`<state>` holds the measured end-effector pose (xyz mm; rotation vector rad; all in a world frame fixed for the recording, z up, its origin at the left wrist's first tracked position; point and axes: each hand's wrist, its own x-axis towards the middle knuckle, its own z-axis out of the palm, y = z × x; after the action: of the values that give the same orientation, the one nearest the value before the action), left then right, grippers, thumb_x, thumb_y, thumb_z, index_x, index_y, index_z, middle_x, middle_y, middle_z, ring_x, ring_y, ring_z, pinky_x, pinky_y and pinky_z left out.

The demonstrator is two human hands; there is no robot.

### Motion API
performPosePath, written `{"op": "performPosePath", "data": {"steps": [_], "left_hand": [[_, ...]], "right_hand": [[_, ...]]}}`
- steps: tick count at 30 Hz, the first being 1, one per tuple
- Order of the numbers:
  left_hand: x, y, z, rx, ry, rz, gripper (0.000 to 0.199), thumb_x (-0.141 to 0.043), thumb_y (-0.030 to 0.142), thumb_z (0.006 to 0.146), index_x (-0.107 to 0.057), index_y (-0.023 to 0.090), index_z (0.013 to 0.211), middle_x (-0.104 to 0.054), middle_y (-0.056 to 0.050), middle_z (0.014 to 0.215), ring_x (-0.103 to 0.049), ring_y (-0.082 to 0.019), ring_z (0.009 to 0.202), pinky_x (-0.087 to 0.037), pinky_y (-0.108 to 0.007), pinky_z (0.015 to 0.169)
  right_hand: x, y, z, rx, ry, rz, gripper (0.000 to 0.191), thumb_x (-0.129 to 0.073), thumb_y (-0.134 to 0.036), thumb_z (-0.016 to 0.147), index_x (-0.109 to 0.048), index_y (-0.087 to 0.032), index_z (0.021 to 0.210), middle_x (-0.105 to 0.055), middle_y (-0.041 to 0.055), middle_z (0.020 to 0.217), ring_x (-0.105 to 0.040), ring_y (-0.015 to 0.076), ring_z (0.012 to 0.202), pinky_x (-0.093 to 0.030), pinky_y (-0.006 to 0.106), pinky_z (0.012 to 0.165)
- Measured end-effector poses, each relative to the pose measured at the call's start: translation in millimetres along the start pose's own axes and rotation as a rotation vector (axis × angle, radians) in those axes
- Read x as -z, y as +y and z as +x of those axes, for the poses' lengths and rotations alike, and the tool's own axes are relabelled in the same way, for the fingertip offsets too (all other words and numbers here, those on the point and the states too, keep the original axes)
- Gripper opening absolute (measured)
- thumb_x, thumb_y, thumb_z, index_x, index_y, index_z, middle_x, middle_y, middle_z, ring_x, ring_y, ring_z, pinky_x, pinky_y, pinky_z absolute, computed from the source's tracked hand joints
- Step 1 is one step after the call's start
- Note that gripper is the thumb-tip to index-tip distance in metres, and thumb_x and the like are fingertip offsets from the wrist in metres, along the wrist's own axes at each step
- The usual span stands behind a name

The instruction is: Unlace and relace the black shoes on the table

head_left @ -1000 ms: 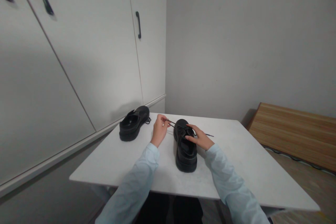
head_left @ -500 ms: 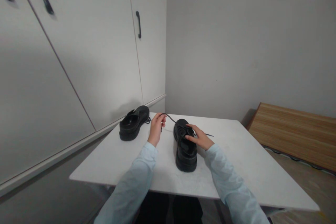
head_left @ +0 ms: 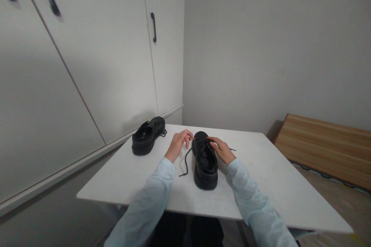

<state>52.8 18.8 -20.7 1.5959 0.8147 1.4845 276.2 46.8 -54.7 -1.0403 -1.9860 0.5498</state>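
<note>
A black lace-up shoe point(head_left: 206, 177) stands on the white table point(head_left: 261, 185), its toe pointing away from me. One lace point(head_left: 186, 164) hangs from its left side and lies on the tabletop; the other lace's tip pokes out beyond my right hand. My left hand point(head_left: 179, 144) is beside the shoe's front left, fingers bent and apart, with nothing visible in them. My right hand point(head_left: 222, 149) rests its fingers on the right side of the shoe by the lacing, thumb and fingers apart.
A second black shoe point(head_left: 143, 145) with bunched laces stands at the table's back left. White cabinets point(head_left: 116, 65) with dark handles rise on the left. A wood-grain panel point(head_left: 327, 146) lies beyond the table at the right.
My left hand has let go of the lace and moved right, closer to the shoe. That lace has dropped onto the table. My right hand's thumb has shifted forward from the shoe's opening.
</note>
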Motion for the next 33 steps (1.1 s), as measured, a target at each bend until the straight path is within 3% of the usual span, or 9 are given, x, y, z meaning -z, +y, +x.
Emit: {"op": "performPosePath", "data": {"steps": [3, 7, 11, 18, 28, 33], "left_hand": [[-1.0, 2.4, -0.2, -0.020, -0.082, 0.085, 0.059, -0.037, 0.047, 0.089, -0.054, 0.017, 0.041, -0.063, -0.008, 0.079, -0.057, -0.018, 0.081, -0.046, -0.033, 0.083], [-5.8, 4.4, 0.9, -0.017, -0.073, 0.203, 0.045, -0.042, 0.043, 0.088, -0.064, 0.017, 0.059, -0.063, -0.006, 0.077, -0.058, -0.018, 0.080, -0.047, -0.032, 0.080], [-10.8, 3.0, 0.3, 0.011, -0.059, 0.279, 0.031, -0.047, 0.040, 0.086, -0.066, 0.017, 0.081, -0.067, -0.007, 0.088, -0.060, -0.019, 0.089, -0.046, -0.030, 0.083], [-11.6, -3.5, -1.5, -0.005, -0.132, 0.341, 0.030, -0.043, 0.036, 0.089, -0.065, 0.020, 0.102, -0.066, -0.006, 0.110, -0.058, -0.018, 0.106, -0.040, -0.031, 0.096], [-11.7, -7.7, -2.5, 0.003, -0.170, 0.410, 0.032, -0.041, 0.035, 0.090, -0.065, 0.021, 0.104, -0.067, -0.005, 0.110, -0.058, -0.019, 0.105, -0.040, -0.032, 0.096], [-11.7, -10.6, -2.5, -0.007, -0.178, 0.401, 0.030, -0.042, 0.034, 0.089, -0.064, 0.020, 0.106, -0.066, -0.005, 0.110, -0.058, -0.019, 0.106, -0.041, -0.033, 0.097]], "right_hand": [[0.3, 2.4, 0.7, -0.033, 0.060, -0.014, 0.024, -0.049, -0.032, 0.084, -0.060, -0.022, 0.104, -0.065, 0.0083, 0.105, -0.062, 0.0217, 0.094, -0.050, 0.038, 0.080], [1.0, 3.5, 1.1, -0.051, 0.099, -0.033, 0.014, -0.052, -0.030, 0.081, -0.058, -0.020, 0.089, -0.064, 0.0068, 0.091, -0.061, 0.0199, 0.082, -0.051, 0.032, 0.066], [0.8, 1.9, 1.5, -0.032, 0.109, -0.041, 0.010, -0.052, -0.028, 0.079, -0.057, -0.019, 0.081, -0.061, 0.0059, 0.087, -0.058, 0.0191, 0.080, -0.049, 0.031, 0.064], [4.5, -10.8, 1.9, -0.058, 0.118, 0.075, 0.014, -0.052, -0.032, 0.079, -0.056, -0.019, 0.077, -0.061, 0.0039, 0.081, -0.058, 0.0168, 0.075, -0.047, 0.029, 0.066], [4.5, -4.7, 2.3, -0.114, 0.113, -0.009, 0.014, -0.053, -0.031, 0.077, -0.060, -0.019, 0.079, -0.062, 0.0011, 0.068, -0.053, 0.0150, 0.061, -0.041, 0.027, 0.059], [3.5, -2.3, 2.0, -0.113, 0.108, -0.011, 0.012, -0.054, -0.030, 0.076, -0.062, -0.020, 0.076, -0.063, 0.0017, 0.072, -0.052, 0.0143, 0.059, -0.042, 0.027, 0.057]]}}
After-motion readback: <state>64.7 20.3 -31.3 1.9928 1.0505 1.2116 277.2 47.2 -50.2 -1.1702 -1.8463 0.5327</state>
